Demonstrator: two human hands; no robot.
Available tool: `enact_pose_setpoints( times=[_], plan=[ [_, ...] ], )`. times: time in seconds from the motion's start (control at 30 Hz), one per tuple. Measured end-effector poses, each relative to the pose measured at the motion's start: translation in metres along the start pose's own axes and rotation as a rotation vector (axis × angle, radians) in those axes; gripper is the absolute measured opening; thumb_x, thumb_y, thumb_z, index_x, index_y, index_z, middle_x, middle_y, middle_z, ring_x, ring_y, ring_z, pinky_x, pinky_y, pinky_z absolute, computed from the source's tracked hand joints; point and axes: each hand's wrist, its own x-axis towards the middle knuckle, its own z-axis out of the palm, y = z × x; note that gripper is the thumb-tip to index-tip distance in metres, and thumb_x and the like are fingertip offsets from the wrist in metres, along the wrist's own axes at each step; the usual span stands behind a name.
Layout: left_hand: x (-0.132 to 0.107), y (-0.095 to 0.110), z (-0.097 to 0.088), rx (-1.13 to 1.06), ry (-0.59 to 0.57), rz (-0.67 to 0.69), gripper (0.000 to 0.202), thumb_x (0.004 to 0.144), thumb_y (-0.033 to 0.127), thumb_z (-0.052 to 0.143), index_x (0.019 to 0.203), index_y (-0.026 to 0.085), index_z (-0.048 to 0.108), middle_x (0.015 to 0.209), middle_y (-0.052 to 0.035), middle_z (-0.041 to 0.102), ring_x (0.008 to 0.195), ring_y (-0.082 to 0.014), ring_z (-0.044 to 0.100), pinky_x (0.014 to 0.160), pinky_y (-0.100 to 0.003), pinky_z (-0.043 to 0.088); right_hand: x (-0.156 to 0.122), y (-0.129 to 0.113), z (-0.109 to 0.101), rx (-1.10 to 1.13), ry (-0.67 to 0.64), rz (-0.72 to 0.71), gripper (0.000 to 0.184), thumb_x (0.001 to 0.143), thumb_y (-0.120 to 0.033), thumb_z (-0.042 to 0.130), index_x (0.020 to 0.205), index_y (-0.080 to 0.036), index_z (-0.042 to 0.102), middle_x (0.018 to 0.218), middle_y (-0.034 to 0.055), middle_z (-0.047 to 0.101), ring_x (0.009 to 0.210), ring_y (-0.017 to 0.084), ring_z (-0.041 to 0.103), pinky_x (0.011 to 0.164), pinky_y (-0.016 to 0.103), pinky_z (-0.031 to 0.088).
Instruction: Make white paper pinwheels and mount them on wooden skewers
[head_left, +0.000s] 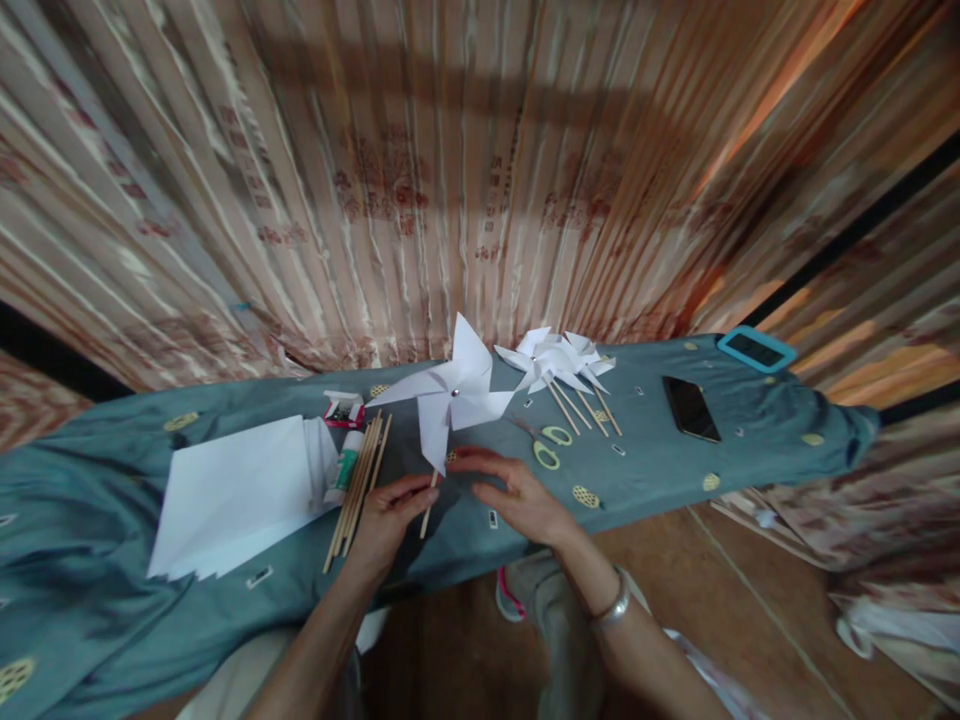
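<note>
A white paper pinwheel (466, 378) with a pin at its centre stands tilted on a thin wooden stick (428, 512). My left hand (391, 512) pinches that stick just below the lowest blade. To the right of the stick, my right hand (519, 492) has its fingers spread and curved, with the fingertips near the lowest blade; nothing shows in its grasp. Whether those fingertips touch the paper I cannot tell. Several finished pinwheels (551, 360) lie on their sticks further back to the right.
On the cloth-covered table (645, 470) lie white paper sheets (232, 490), a glue stick (345, 468), several loose sticks (360, 490) and a small red-and-white box (343, 410). Green-handled scissors (551, 446), a black phone (690, 408) and a blue-framed device (756, 349) lie to the right. A curtain (450, 180) hangs behind.
</note>
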Motion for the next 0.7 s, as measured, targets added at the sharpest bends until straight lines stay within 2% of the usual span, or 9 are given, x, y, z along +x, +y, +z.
enact_pose_setpoints(
  times=[0.1,0.17,0.2,0.27,0.33,0.4,0.5,0.6,0.7],
  plan=[
    [0.001,0.0,-0.001,-0.044,-0.014,-0.064,0.038,0.041,0.043,0.086,0.071,0.021,0.08,0.08,-0.0078,0.078,0.082,-0.026,0.071,0.082,-0.036,0.054,-0.003,-0.004,-0.002,0.062,0.068,0.009,0.03,0.083,-0.02,0.05,0.1,-0.019,0.074,0.099,0.0076,0.076,0.094,0.022,0.071,0.086,0.035,0.054],
    [0.001,-0.001,-0.001,-0.057,-0.016,-0.071,0.038,0.041,0.043,0.086,0.072,0.022,0.08,0.082,-0.0077,0.078,0.084,-0.0266,0.07,0.084,-0.036,0.053,-0.006,-0.004,-0.008,0.018,0.281,0.015,0.028,0.087,-0.024,0.048,0.097,-0.019,0.074,0.078,0.0048,0.075,0.074,0.019,0.07,0.074,0.031,0.055],
    [0.001,-0.001,-0.001,-0.063,-0.021,-0.07,0.037,0.042,0.042,0.086,0.072,0.022,0.08,0.083,-0.0078,0.078,0.085,-0.0267,0.07,0.085,-0.037,0.053,-0.007,-0.003,-0.011,-0.034,0.417,0.008,0.028,0.088,-0.025,0.047,0.096,-0.019,0.074,0.075,0.004,0.074,0.071,0.018,0.069,0.073,0.031,0.055],
    [0.0,-0.002,-0.001,-0.067,-0.035,-0.071,0.035,0.043,0.041,0.086,0.072,0.022,0.08,0.083,-0.0082,0.078,0.086,-0.0268,0.07,0.086,-0.037,0.052,-0.008,0.0,-0.019,-0.189,0.653,-0.033,0.029,0.09,-0.024,0.045,0.099,-0.02,0.072,0.087,0.0061,0.074,0.082,0.02,0.069,0.082,0.034,0.055],
    [-0.001,-0.002,0.001,-0.061,-0.053,-0.082,0.033,0.043,0.039,0.086,0.07,0.021,0.08,0.082,-0.0085,0.078,0.084,-0.0266,0.07,0.085,-0.037,0.052,-0.007,0.006,-0.025,-0.374,0.748,-0.062,0.034,0.089,-0.021,0.044,0.114,-0.02,0.067,0.12,0.0106,0.068,0.112,0.024,0.062,0.1,0.043,0.048],
    [-0.003,0.0,0.002,-0.054,-0.075,-0.097,0.032,0.043,0.038,0.086,0.069,0.021,0.08,0.08,-0.0088,0.078,0.082,-0.0266,0.07,0.083,-0.037,0.052,-0.005,0.014,-0.029,-0.537,0.721,-0.059,0.047,0.086,-0.018,0.044,0.131,-0.02,0.056,0.148,0.0121,0.047,0.138,0.028,0.041,0.113,0.052,0.034],
    [-0.005,0.002,0.004,-0.057,-0.102,-0.096,0.03,0.042,0.037,0.086,0.067,0.021,0.08,0.08,-0.0091,0.078,0.081,-0.0269,0.069,0.08,-0.036,0.052,-0.003,0.024,-0.027,-0.636,0.634,-0.015,0.057,0.081,-0.013,0.043,0.138,-0.019,0.05,0.157,0.0121,0.031,0.147,0.029,0.025,0.116,0.058,0.026],
    [-0.005,0.003,0.004,-0.053,-0.089,-0.072,0.03,0.044,0.037,0.085,0.069,0.021,0.08,0.081,-0.0094,0.078,0.081,-0.0269,0.069,0.079,-0.035,0.053,-0.003,0.024,-0.016,-0.607,0.535,0.008,0.053,0.079,-0.009,0.044,0.129,-0.017,0.059,0.152,0.013,0.04,0.144,0.029,0.031,0.116,0.055,0.028],
    [-0.003,0.002,0.002,-0.059,-0.045,-0.059,0.03,0.044,0.038,0.085,0.069,0.021,0.08,0.079,-0.0092,0.078,0.08,-0.0265,0.069,0.079,-0.035,0.053,-0.005,0.014,-0.001,-0.479,0.288,-0.036,0.051,0.079,-0.007,0.044,0.123,-0.019,0.064,0.141,0.0118,0.054,0.134,0.025,0.048,0.112,0.049,0.037]
  ],
)
